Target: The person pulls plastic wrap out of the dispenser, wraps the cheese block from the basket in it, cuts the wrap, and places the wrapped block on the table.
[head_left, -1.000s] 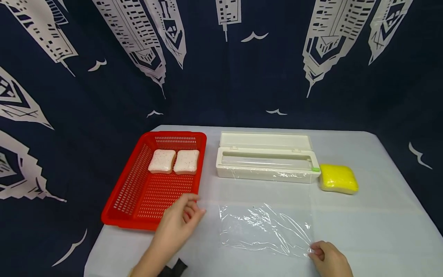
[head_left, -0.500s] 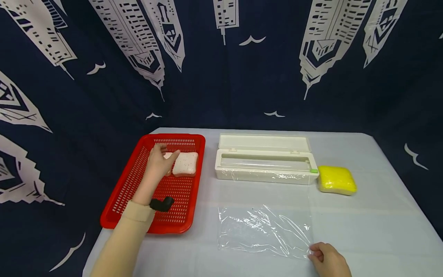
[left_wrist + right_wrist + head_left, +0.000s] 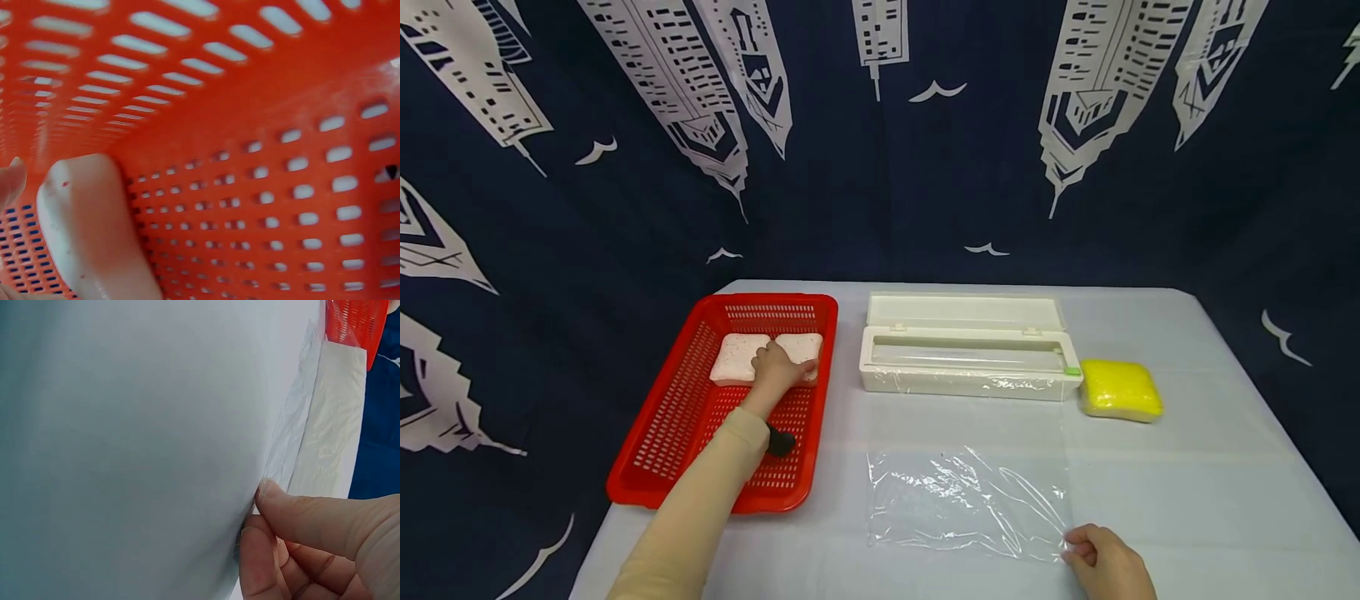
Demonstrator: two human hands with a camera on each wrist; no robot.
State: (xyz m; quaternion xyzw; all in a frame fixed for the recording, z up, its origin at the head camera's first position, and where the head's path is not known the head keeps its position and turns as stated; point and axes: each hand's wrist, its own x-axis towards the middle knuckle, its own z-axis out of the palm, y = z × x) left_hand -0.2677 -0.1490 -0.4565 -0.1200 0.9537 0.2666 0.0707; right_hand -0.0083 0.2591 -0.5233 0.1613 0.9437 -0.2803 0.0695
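Note:
My left hand reaches into the red basket, its thumb and fingers spread over the right-hand white block, which is shaped like a toast slice. In the left wrist view that block shows red specks, and a fingertip appears beside it with a gap between. A matching white block lies to its left. My right hand pinches the near right corner of a clear sheet of plastic wrap between thumb and finger. The sheet runs from the white wrap dispenser.
The dispenser's lid stands raised at the back. Touching or close by its right end sits a yellow block in shiny film. A white cloth covers the table, with a dark blue printed curtain behind it.
My left hand has moved from the basket's near right edge into it, first over the left block, then across to the right one. My right hand keeps pinching the plastic wrap in place.

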